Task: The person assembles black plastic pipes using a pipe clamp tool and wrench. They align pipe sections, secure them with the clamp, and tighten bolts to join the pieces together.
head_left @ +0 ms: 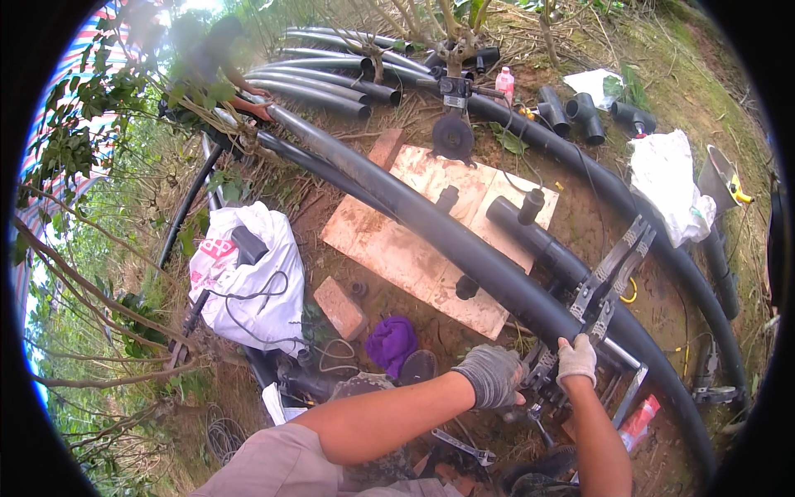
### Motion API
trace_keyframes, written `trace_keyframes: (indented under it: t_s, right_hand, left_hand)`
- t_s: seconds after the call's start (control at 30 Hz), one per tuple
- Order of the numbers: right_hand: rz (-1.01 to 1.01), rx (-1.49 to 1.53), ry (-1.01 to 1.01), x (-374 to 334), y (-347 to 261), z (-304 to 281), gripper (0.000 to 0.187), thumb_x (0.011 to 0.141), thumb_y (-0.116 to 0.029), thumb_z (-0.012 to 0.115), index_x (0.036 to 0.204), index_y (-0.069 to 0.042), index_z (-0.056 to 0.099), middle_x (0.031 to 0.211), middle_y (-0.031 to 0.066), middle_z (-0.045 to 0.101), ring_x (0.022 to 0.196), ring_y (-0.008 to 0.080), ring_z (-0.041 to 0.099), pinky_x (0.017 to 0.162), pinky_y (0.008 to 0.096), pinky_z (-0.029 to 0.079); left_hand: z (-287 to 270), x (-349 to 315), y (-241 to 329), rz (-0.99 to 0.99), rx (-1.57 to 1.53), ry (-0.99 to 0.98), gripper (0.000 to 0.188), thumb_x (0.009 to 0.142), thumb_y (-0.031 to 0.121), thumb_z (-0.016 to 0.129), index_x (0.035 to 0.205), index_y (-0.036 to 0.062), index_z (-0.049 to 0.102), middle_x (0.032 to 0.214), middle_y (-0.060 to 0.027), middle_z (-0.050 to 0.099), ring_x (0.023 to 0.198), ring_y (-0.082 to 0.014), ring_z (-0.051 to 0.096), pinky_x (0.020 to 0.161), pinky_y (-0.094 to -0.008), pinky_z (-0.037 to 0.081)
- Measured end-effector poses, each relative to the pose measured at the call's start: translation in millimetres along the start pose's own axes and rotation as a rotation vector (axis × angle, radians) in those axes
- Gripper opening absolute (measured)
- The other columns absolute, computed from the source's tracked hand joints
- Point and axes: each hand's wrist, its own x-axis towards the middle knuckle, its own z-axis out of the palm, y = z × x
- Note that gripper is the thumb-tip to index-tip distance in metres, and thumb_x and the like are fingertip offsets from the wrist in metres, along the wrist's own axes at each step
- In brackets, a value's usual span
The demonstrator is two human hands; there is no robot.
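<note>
A long black plastic pipe (414, 217) slopes from the upper left down to a metal pipe clamp (593, 300) at the lower right. Beside the clamp's lower part, my left hand (490, 378), in a grey knit glove, has its fingers curled round a piece of the clamp's hardware. My right hand (576, 363), gloved too, is closed on the clamp just below the pipe's edge; what lies under its fingers is mostly hidden. A shorter, thicker black pipe fitting (538, 238) with a side branch sits in the clamp's far side.
Another person's hands (255, 108) support the pipe's far end. A round heating plate (453, 137) stands behind a dirty board (364, 225). Nearby are a white sack (252, 286), a brick (339, 308), a purple cloth (391, 345), an adjustable wrench (465, 447) and a thick curved pipe (571, 157).
</note>
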Motion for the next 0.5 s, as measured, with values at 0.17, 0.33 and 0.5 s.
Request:
trace_keyframes:
  t_s: [0.17,0.33,0.5]
  right_hand:
    - [0.019,0.053,-0.009,2,14,-1,0.033,0.091,-0.029,0.073,0.097,0.001,0.062,0.096,0.0289,0.068,0.096,0.0484,0.065,0.084,0.0510,0.049]
    - [0.013,-0.023,-0.061,6,3,-2,0.042,0.091,-0.040,0.071,0.100,0.001,0.064,0.102,0.0305,0.068,0.103,0.0489,0.064,0.087,0.0520,0.050]
    - [0.097,0.211,-0.096,6,1,-2,0.037,0.093,-0.034,0.071,0.098,0.001,0.062,0.094,0.0242,0.068,0.087,0.0389,0.064,0.081,0.0450,0.049]
  left_hand:
    - [-3,6,7,0.011,0.028,-0.010,0.055,0.090,0.053,0.067,0.119,0.0069,0.066,0.113,-0.0194,0.067,0.110,-0.0372,0.065,0.093,-0.0478,0.051]
    - [-6,7,3,0.017,0.014,0.015,0.055,0.091,0.057,0.064,0.108,0.0055,0.072,0.111,-0.0201,0.069,0.109,-0.0365,0.066,0.094,-0.0463,0.052]
    - [-3,15,10,-0.008,0.061,0.041,0.056,0.091,0.059,0.063,0.109,0.0066,0.072,0.108,-0.0187,0.071,0.108,-0.0348,0.068,0.094,-0.0463,0.053]
